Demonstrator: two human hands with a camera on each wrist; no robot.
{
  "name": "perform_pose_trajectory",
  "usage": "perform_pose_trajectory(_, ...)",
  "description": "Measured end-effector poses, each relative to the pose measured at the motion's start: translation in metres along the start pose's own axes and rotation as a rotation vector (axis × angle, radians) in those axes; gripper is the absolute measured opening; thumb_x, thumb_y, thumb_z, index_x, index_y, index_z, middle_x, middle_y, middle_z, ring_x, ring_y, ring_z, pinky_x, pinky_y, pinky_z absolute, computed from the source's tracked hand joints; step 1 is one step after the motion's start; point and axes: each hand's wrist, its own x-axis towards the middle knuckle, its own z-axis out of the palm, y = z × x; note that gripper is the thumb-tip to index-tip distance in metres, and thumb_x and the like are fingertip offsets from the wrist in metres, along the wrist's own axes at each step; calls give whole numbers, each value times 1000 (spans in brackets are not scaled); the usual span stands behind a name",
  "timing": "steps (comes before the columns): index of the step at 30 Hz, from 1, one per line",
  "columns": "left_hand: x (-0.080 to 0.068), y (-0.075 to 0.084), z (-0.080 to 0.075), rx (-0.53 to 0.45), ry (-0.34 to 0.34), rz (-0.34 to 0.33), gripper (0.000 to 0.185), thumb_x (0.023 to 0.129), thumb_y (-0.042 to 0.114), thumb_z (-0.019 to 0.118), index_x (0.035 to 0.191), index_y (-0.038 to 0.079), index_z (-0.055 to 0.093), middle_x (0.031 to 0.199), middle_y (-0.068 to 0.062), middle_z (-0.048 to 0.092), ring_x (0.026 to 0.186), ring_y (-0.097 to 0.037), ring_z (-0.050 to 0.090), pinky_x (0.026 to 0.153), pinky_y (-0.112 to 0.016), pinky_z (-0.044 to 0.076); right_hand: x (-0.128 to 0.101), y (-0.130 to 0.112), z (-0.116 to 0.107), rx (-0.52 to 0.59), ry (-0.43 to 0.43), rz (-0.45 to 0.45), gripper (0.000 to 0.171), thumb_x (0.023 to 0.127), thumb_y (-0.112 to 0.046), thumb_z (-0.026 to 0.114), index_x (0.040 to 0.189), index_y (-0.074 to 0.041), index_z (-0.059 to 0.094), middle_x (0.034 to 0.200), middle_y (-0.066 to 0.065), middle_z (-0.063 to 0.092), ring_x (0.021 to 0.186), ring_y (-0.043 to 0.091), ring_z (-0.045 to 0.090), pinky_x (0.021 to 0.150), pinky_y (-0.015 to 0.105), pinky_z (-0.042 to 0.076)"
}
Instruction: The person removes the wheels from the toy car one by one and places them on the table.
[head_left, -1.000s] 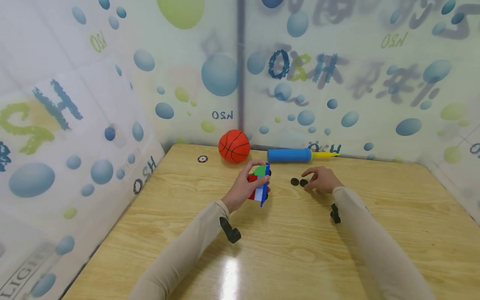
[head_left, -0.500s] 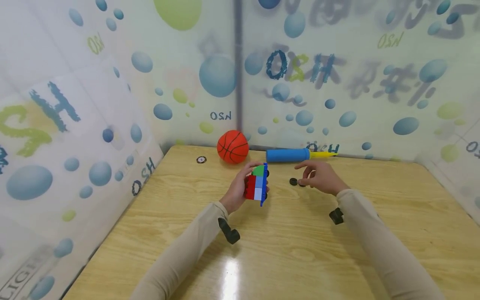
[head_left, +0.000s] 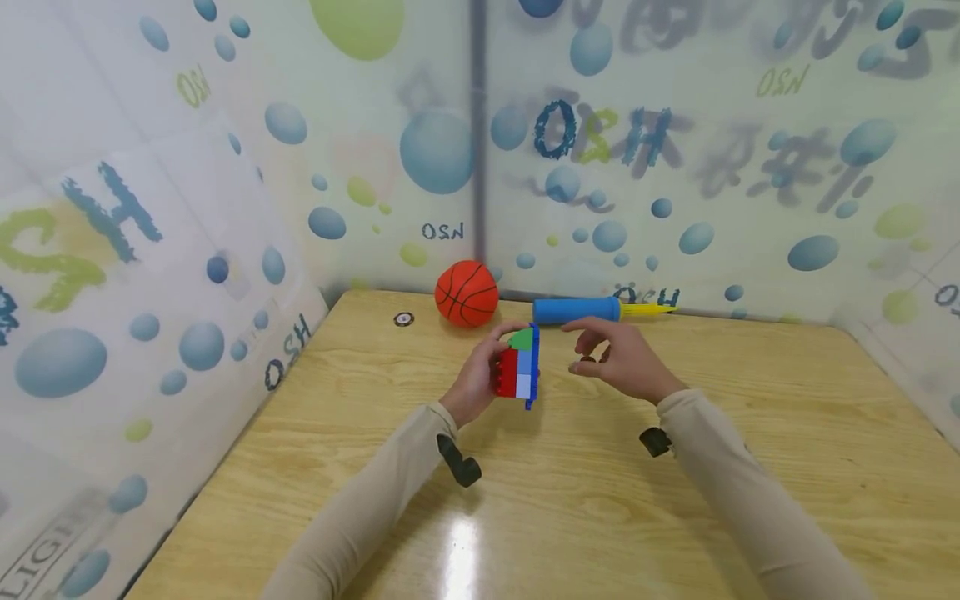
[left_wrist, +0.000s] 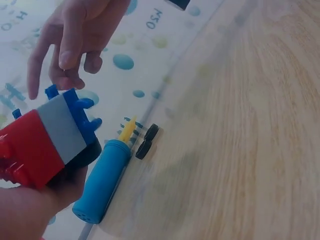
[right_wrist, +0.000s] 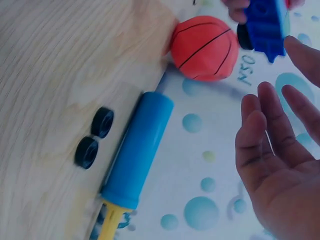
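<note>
My left hand [head_left: 471, 385] holds a toy block car [head_left: 519, 371] above the table, its blue base turned to the right. Red, green, light blue and white blocks sit on that base, and a black wheel shows under it in the right wrist view. To the right of the car is my right hand [head_left: 628, 360], fingers loosely bent and spread, with nothing between them in the right wrist view. Two loose black wheels [right_wrist: 102, 122] stand side by side on the table there; in the head view my right fingers mostly hide them.
A red basketball [head_left: 467, 293] sits at the back of the table [head_left: 570, 500]. Beside it lies a blue cylinder with a yellow end [head_left: 576, 311], like a hand pump. A small round disc [head_left: 404, 319] lies left of the ball. Printed walls [head_left: 360, 125] enclose the table.
My right hand has moved left from the loose wheels toward the car. My left thumb has left the car's near face, and the car has turned slightly.
</note>
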Motion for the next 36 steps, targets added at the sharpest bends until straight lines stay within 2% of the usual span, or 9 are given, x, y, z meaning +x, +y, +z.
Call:
perform_pose_trajectory(5, 1, -1, 0, -17, -12, 25, 41, 98, 21, 25, 138, 25, 34, 129, -5, 37, 108, -22, 43, 80, -32, 48, 0, -15, 9, -11, -14, -24, 51, 78, -26, 74, 124, -24, 55, 91, -2, 60, 82, 16, 59, 66, 28, 51)
perform_pose_trajectory(9, 1, -3, 1, -19, -17, 50, 38, 99, 21, 32, 137, 26, 36, 133, -4, 38, 114, -21, 42, 88, -33, 46, 1, -21, 18, -17, -17, -64, 57, 75, -22, 76, 128, -22, 53, 97, 1, 60, 83, 20, 62, 67, 30, 52)
perform_pose_trajectory(14, 3, -4, 3, 45, -7, 80, 40, 100, 22, 38, 139, 25, 34, 131, -7, 43, 116, -21, 44, 96, -35, 44, 2, -27, 28, -43, 0, -107, 68, 71, -26, 80, 132, -21, 49, 112, 4, 59, 93, 18, 57, 70, 27, 53)
perform_pose_trajectory(19, 4, -5, 7, 135, 53, 100, 39, 96, 27, 49, 134, 31, 41, 125, -6, 46, 114, -21, 46, 96, -38, 47, 1, -33, 36, -95, -6, -96, 73, 70, -33, 80, 134, -24, 47, 121, 5, 53, 90, 17, 56, 73, 29, 50)
perform_pose_trajectory(23, 6, -10, 9, 234, 89, 141, 40, 92, 30, 55, 130, 32, 45, 125, -3, 48, 112, -21, 46, 93, -36, 49, -1, -37, 41, -127, 11, -71, 73, 69, -32, 81, 133, -24, 48, 115, 7, 52, 83, 21, 58, 69, 31, 50)
perform_pose_trajectory(28, 8, -16, 14, 380, 158, 197, 46, 86, 37, 62, 129, 34, 47, 124, 2, 52, 105, -18, 52, 88, -31, 49, 0, -38, 48, -222, 37, -28, 73, 68, -36, 81, 133, -23, 49, 104, 8, 53, 74, 18, 57, 64, 27, 48)
perform_pose_trajectory(32, 7, -19, 17, 444, 190, 179, 50, 81, 42, 67, 127, 40, 48, 115, -2, 57, 97, -17, 58, 78, -33, 54, 3, -36, 51, -291, 55, -11, 71, 69, -41, 79, 132, -25, 50, 98, 7, 52, 74, 16, 50, 59, 26, 44)
perform_pose_trajectory(36, 5, -20, 15, 457, 166, 165, 56, 79, 41, 69, 129, 40, 45, 114, -5, 57, 96, -19, 60, 77, -30, 54, 5, -31, 50, -291, 58, -6, 63, 74, -33, 76, 132, -26, 50, 97, 7, 55, 81, 18, 49, 62, 29, 46)
